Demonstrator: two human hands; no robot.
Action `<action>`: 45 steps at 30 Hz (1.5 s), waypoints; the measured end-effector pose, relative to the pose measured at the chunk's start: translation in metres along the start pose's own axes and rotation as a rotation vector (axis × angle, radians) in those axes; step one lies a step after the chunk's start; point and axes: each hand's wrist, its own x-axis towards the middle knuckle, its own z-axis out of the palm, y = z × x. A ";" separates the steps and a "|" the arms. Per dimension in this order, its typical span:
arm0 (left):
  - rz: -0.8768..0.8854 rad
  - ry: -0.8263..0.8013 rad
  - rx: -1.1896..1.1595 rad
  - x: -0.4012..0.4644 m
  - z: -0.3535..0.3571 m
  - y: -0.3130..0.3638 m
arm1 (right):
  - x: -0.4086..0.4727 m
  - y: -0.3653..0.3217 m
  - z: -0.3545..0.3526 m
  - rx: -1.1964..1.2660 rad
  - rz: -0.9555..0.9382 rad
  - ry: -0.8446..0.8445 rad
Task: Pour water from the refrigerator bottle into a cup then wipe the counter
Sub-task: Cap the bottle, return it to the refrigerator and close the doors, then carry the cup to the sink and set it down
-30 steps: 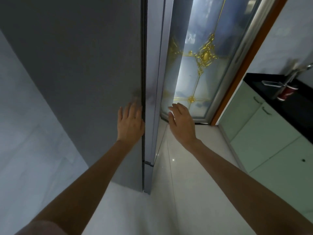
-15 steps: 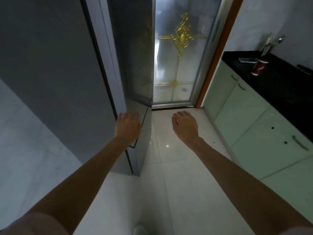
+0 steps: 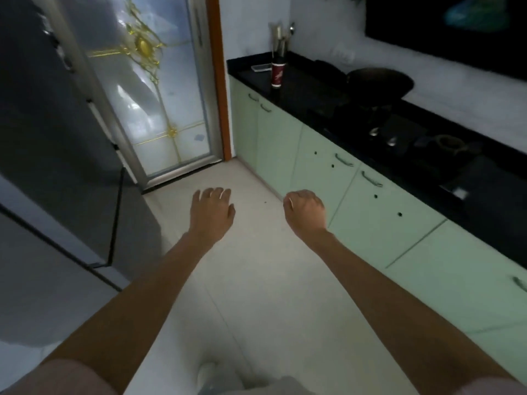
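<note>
Half a second ago the left hand (image 3: 211,208) lay against the edge of the grey refrigerator (image 3: 65,155) door; now it has come off and hangs over the pale floor (image 3: 256,280), palm down, fingers loosely spread and holding nothing. The right hand (image 3: 305,210) is also over the floor, just in front of the cabinets, its fingers loosely curled under with nothing in its grip (earlier they were straighter). The view has swung to the right, so the refrigerator, a tall, smooth, matte slab with dark seams between its panels, now fills only the left edge with its doors shut, and the water bottle cannot be seen. Far more of the counter (image 3: 313,89) shows than before: a long, glossy black top running along the right wall over flat mint-green cabinet doors (image 3: 370,212) with slim curved metal handles. Near its far end stands a dark red cylindrical cup (image 3: 278,75) with utensils sticking out of it, well apart from both hands, and just beyond it lies a thin, flat, pale rectangular object (image 3: 261,67) that is too small to tell. Further along sits a round, dark wok (image 3: 379,82) on a black stove with small shiny knobs. Straight ahead is a frosted glass door (image 3: 154,109) with gold ornamental lines, set in a silvery frame beside an orange-brown jamb. The floor is smooth, light tile with faint joints.
</note>
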 end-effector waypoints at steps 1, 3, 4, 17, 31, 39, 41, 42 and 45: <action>0.033 0.001 -0.013 0.006 0.002 0.019 | -0.007 0.018 -0.007 -0.005 0.041 0.015; 0.103 0.001 -0.040 0.019 0.006 0.055 | -0.020 0.051 -0.021 -0.004 0.116 0.070; 0.143 0.005 -0.055 0.026 0.008 0.073 | -0.027 0.066 -0.029 -0.009 0.150 0.089; 0.615 -0.064 -0.239 0.105 0.043 0.281 | -0.086 0.226 -0.106 -0.163 0.593 0.180; 1.090 -0.054 -0.372 0.204 0.052 0.474 | -0.092 0.342 -0.175 -0.319 0.973 0.376; 1.247 -0.062 -0.390 0.205 0.055 0.569 | -0.125 0.395 -0.204 -0.374 1.133 0.417; 1.259 -0.068 -0.383 0.203 0.060 0.592 | -0.134 0.411 -0.209 -0.386 1.154 0.410; 1.265 -0.072 -0.381 0.202 0.063 0.604 | -0.138 0.419 -0.212 -0.393 1.159 0.407; 1.276 -0.079 -0.367 0.197 0.068 0.642 | -0.151 0.452 -0.222 -0.409 1.158 0.401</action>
